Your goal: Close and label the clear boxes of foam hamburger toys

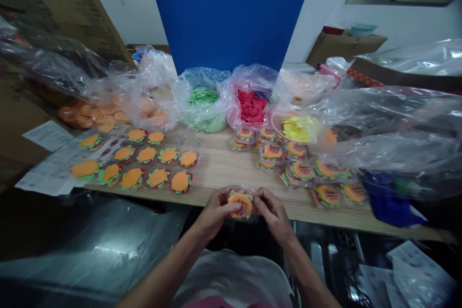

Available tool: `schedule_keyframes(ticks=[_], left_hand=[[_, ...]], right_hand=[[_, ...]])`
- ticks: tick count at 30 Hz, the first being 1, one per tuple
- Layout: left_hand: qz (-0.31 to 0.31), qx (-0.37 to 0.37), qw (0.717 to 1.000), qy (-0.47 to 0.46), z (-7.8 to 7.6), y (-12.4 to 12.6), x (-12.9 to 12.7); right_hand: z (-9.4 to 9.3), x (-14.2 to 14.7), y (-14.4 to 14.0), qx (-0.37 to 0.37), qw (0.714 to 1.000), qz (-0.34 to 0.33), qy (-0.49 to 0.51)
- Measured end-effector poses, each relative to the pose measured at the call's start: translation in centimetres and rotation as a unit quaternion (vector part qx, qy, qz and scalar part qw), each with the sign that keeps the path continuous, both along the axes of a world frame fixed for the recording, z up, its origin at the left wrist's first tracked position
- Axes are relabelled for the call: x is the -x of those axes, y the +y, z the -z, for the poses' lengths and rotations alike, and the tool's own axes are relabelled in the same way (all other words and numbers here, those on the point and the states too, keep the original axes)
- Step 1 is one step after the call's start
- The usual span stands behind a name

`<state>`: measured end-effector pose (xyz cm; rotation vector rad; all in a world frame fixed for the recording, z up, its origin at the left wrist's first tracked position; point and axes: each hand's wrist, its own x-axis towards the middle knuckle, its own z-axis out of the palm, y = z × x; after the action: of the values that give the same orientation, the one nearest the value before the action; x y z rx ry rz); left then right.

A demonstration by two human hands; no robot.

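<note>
Between my two hands, at the table's front edge, is a clear plastic box [246, 198] with a toy burger inside, orange on top with a printed label and green and red layers below. My left hand [215, 212] grips its left side, thumb across the top. At the right edge, my right hand [272, 211] pinches the box with thumb and fingers. On the left of the table, several open boxes hold burgers without a label, such as one burger [158, 178]. Labelled boxed burgers [302, 171] stand to the right, some stacked.
Along the back are plastic bags of orange pieces [96, 114], green pieces [204, 96] and red pieces [251, 106]. A basket [277, 122] holds yellow pieces [298, 128]. Paper sheets [48, 173] lie at the left edge, and clear plastic sheeting [393, 139] covers the right.
</note>
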<state>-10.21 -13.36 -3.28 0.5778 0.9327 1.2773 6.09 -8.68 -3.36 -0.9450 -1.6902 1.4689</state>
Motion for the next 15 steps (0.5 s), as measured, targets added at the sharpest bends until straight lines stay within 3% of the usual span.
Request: schedule_keyframes(ticks=[4,7,10,13,15], left_hand=[[0.023,-0.008,0.999,0.041,-1.3,0.3,-0.6],[0.017,-0.022,0.999,0.034,-1.9,0.7,-2.3],[-0.024,-0.001,1.000,-0.003,-1.3,1.3,-4.6],[-0.030,0.073,0.997,-0.028,0.1,2.4,-6.1],[-0.024,0.135,0.990,-0.034,0.9,3.3,-6.4]], right_hand=[[0.3,-0.1,-0.2,0.002,0.999,0.018,0.030],[0.7,-0.1,-1.8,0.021,0.989,0.124,0.076],[0.7,-0.7,-3.0,0.037,0.969,0.220,0.102],[0.4,-3.7,-2.3,-0.010,0.976,0.208,0.067],[-0.1,-7.8,-1.3,-0.058,0.960,0.272,0.023]])
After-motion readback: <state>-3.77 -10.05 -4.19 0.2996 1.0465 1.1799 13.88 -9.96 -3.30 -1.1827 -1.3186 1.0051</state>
